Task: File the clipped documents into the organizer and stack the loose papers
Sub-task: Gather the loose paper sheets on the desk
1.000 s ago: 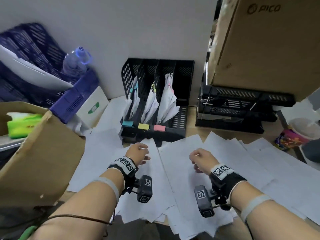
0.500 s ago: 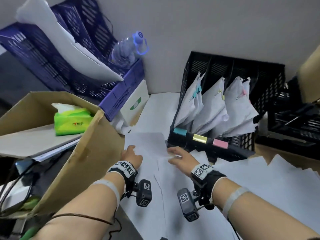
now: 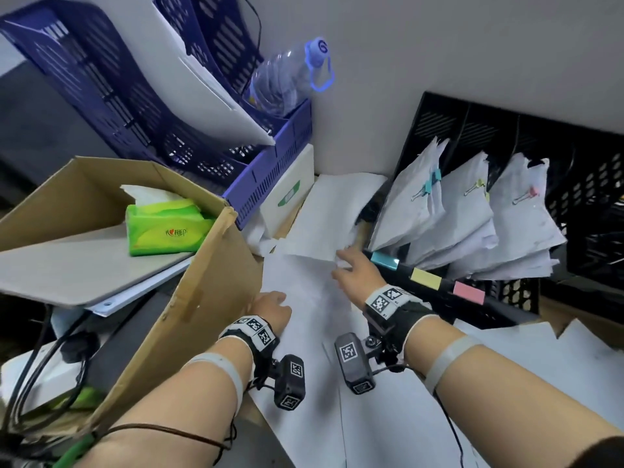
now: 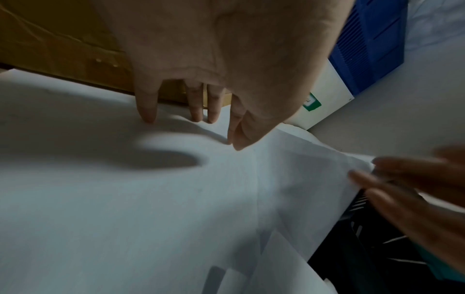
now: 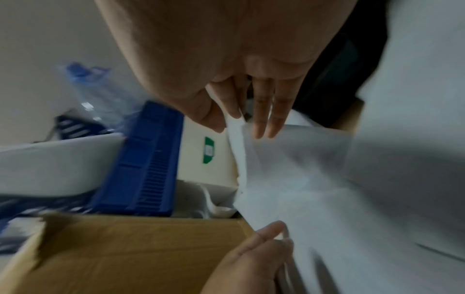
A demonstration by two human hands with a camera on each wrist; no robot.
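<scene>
Black organizer (image 3: 574, 170) already holds the clipped documents (image 3: 469, 211). I've shifted left since a second ago; loose papers (image 3: 304, 309) beside cardboard box (image 3: 189, 298). Right hand (image 3: 358, 275) now pinches a sheet's edge; left hand (image 3: 270, 307) presses flat, fingers straight. Stacking starts.

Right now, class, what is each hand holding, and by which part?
The right hand pinches a loose white paper sheet at its far edge between thumb and forefinger. The left hand holds nothing; its fingertips press the flat white papers.
</scene>
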